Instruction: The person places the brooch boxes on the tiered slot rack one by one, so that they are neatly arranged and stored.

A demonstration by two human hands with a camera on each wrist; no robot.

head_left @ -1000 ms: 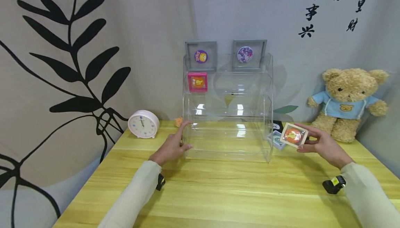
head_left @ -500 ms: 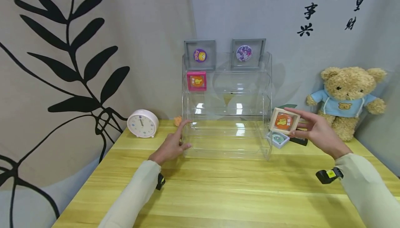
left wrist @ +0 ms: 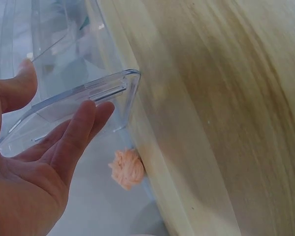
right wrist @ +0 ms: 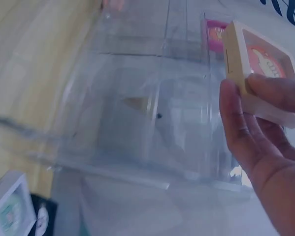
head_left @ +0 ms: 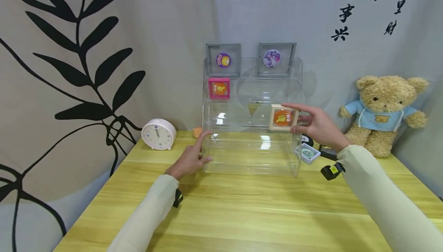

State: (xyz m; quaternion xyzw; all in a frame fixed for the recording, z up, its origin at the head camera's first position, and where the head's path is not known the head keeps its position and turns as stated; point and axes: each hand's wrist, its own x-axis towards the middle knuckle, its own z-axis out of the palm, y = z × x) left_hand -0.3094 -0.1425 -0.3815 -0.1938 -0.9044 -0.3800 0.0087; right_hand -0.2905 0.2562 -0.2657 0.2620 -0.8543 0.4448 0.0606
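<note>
My right hand point(head_left: 321, 125) holds a small cream-framed display box point(head_left: 283, 118) by its right side, fingers above and thumb below. An orange badge with a yellow thumbs-up shows inside it. The box is in front of the right part of a clear tiered acrylic rack point(head_left: 249, 174), near the middle tiers; whether it touches a tier I cannot tell. My left hand point(head_left: 189, 160) grips the rack's left side panel point(left wrist: 88, 91), thumb on the inner side and fingers on the outer. A pink-framed box point(head_left: 219, 88) and two grey-framed boxes point(head_left: 223, 70) point(head_left: 277, 70) stand on the upper tiers.
Right of the rack lie a pale box with a green badge point(head_left: 308, 153) and dark-framed boxes point(head_left: 328, 152). A white clock point(head_left: 159, 134) and an orange lump point(head_left: 197, 132) are on the left. A teddy bear point(head_left: 382, 115) sits at the back right of the wooden table point(head_left: 242, 213).
My right hand has carried the cream-framed box left and up, from beside the rack to in front of its right part, turning it upright. My left hand has stayed at the rack's left side.
</note>
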